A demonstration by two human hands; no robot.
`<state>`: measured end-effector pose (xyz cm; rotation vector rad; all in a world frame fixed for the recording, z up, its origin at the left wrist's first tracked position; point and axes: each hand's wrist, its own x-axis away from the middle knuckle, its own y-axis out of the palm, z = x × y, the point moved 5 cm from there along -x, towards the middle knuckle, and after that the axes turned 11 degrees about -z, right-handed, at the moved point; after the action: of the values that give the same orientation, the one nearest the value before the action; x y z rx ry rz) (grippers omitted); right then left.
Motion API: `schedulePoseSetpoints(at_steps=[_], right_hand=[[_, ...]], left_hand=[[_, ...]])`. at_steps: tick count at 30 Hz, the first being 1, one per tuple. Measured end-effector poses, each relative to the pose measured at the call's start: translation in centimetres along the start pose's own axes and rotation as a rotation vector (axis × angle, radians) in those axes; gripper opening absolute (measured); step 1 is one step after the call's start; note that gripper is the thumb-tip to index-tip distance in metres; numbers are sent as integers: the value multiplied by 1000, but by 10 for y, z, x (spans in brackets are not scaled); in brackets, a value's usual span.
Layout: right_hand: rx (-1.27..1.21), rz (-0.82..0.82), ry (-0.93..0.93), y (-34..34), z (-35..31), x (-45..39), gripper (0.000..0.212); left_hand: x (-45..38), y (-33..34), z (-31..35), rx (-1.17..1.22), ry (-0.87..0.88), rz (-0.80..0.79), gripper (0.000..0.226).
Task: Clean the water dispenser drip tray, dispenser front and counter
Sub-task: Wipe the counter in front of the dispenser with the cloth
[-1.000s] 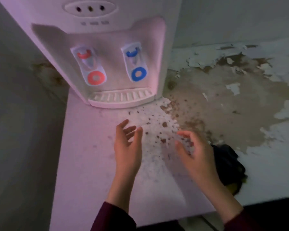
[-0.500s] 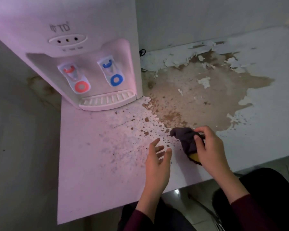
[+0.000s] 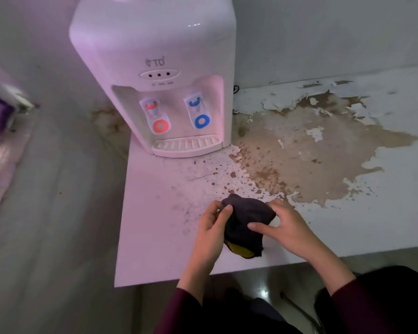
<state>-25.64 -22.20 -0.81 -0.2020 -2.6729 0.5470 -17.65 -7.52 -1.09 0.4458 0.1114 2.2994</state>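
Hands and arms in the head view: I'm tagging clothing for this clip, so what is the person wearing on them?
The left hand and right hand are bare: no gloves, and no rings or watch visible. Both forearms are uncovered, with dark maroon sleeves pushed up towards the elbows.

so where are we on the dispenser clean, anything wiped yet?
Nothing looks wiped yet. In hand: both hands, left and right, hold a dark cloth with a yellow underside over the counter's front edge. Left to do: the drip tray, the dispenser front, and the counter, which shows brown specks and a large patch of peeled, stained surface beside the dispenser.
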Motion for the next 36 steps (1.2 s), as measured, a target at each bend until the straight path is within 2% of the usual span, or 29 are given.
schedulePoseSetpoints(at_steps=[2, 5, 7, 11, 13, 16, 19, 21, 23, 25, 27, 30, 31, 34, 36], right_hand=[[-5, -92, -1, -1, -5, 1, 38], [1, -190, -18, -5, -11, 1, 27], [-21, -185, -39, -11, -15, -1, 27], [-135, -175, -28, -10, -22, -2, 46], [-251, -129, 57, -6, -17, -5, 38], [-524, -93, 286, 7, -4, -4, 40], [-803, -182, 356, 28, -5, 1, 51], [-675, -153, 303, 33, -7, 0, 45], [-358, -37, 243, 31, -9, -3, 29], [-66, 52, 208, 26, -13, -6, 18], [88, 66, 209, 25, -16, -10, 26], [-63, 3, 274, 33, -11, -20, 64], [-17, 10, 283, 37, -8, -23, 72], [381, 157, 146, 49, 4, -29, 72], [607, 152, 27, 71, 12, -31, 73]], left_hand=[[6, -7, 10, -19, 41, 22, 26], [11, -25, 27, -85, 97, 64, 13], [13, -39, 35, -104, 110, 94, 9], [17, -48, 37, -68, 59, 91, 7], [20, -41, 36, -109, 70, 98, 6], [23, -21, 29, -543, 149, 108, 14], [30, 7, 7, -904, 170, -3, 33], [34, 16, -7, -936, 175, -74, 42], [41, 11, -15, -874, 162, -101, 43], [46, -6, -15, -852, 156, -49, 39], [52, -36, -15, -830, 144, 56, 34], [64, -92, -17, -795, 115, 301, 30], [69, -111, -19, -792, 96, 396, 29], [83, -162, -27, -812, 17, 627, 28], [89, -188, -37, -818, -70, 727, 32]])
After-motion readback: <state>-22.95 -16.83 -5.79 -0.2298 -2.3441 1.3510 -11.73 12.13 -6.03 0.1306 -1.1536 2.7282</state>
